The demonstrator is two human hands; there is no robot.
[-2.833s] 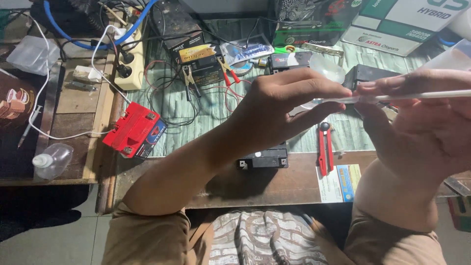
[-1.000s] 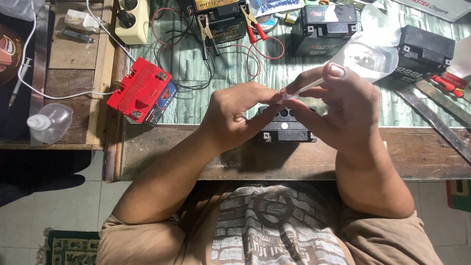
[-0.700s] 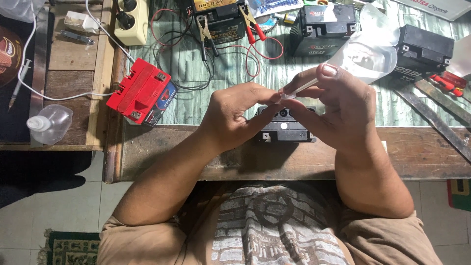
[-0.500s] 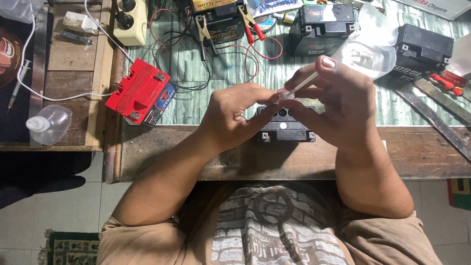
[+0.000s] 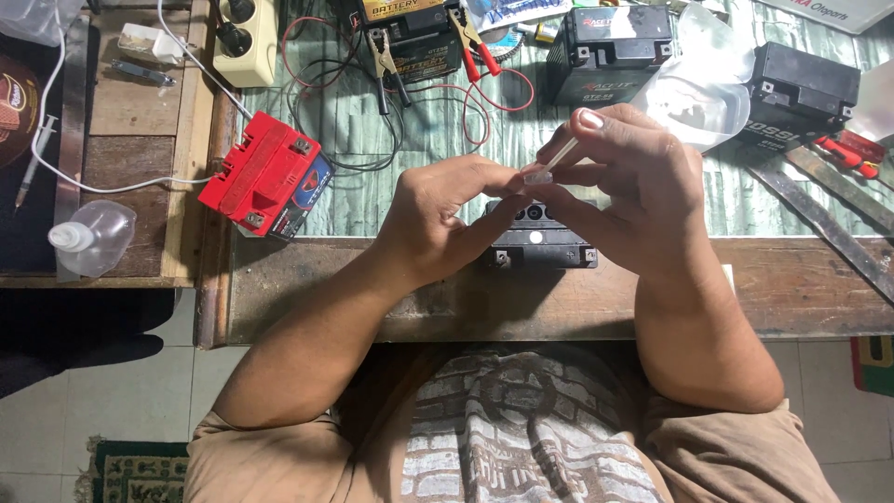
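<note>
With the small black battery [image 5: 538,244] at the near edge of the workbench [image 5: 372,298] as the landmark, a clear plastic squeeze bottle [image 5: 90,238] lay far to its left on the lower wooden side table [image 5: 130,102], and a red battery [image 5: 267,177] sat tilted to its left, closer in on the green mat. Behind that and further back stood a cream power strip [image 5: 246,42] and a black battery with clamp leads [image 5: 410,37]. Directly above the small black battery the two hands met — the left hand [image 5: 438,219] had its fingers curled, thumb and forefinger pinching the lower end of a thin clear tube [image 5: 549,166], while the right hand [image 5: 633,196] grasped the same tube higher up between thumb and fingertips. The tube hung in the air just over the battery, not touching it. To the back right stood another black battery [image 5: 607,51], then a crumpled clear plastic bag [image 5: 710,88], then a further black battery [image 5: 803,93] — red-handled pliers [image 5: 843,151] lay just beside it.
</note>
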